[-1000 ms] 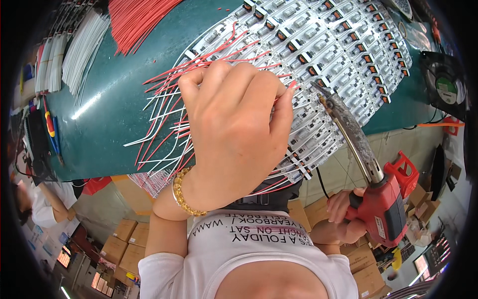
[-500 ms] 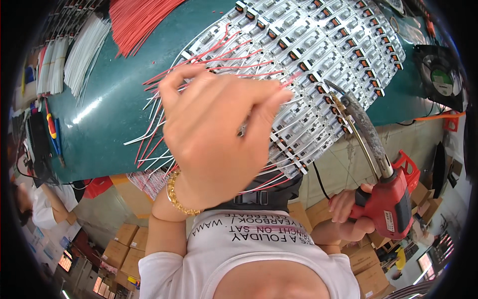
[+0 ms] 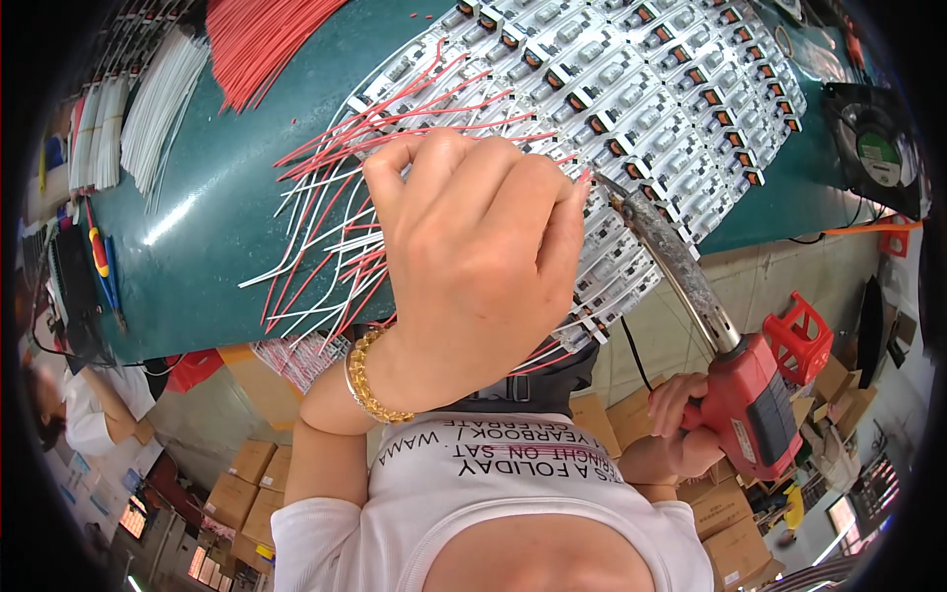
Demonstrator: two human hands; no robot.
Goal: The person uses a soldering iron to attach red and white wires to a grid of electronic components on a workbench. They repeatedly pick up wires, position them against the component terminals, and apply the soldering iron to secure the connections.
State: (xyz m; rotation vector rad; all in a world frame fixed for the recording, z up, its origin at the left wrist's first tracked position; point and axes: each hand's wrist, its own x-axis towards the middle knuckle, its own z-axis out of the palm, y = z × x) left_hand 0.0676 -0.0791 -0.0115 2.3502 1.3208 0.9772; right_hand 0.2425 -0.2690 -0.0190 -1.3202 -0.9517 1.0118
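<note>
My left hand (image 3: 483, 261) is over the near left part of a panel of small white circuit boards (image 3: 592, 49), its thumb and finger pinching a red wire (image 3: 585, 175) whose end shows past the fingertips. In my right hand (image 3: 686, 424) is a red soldering gun (image 3: 758, 405). Its dark, crusted tip (image 3: 614, 187) is close beside the pinched wire end, over the boards; whether they touch I cannot tell. Red and white wires (image 3: 321, 237) trail from the panel's left side, partly hidden under my left hand. Rows of black-and-orange parts (image 3: 597, 123) sit on the boards.
Bundles of loose red wires (image 3: 266, 49) and white wires (image 3: 168, 109) lie on the green tabletop (image 3: 212, 266) at the far left. Screwdrivers (image 3: 102, 257) are at its left edge. A black fan (image 3: 876, 148) stands at the right, with a red stool (image 3: 797, 340) below the table.
The soldering gun's tip has moved left, up to my left fingertips. My left hand has shifted slightly right, still pinching the red wire.
</note>
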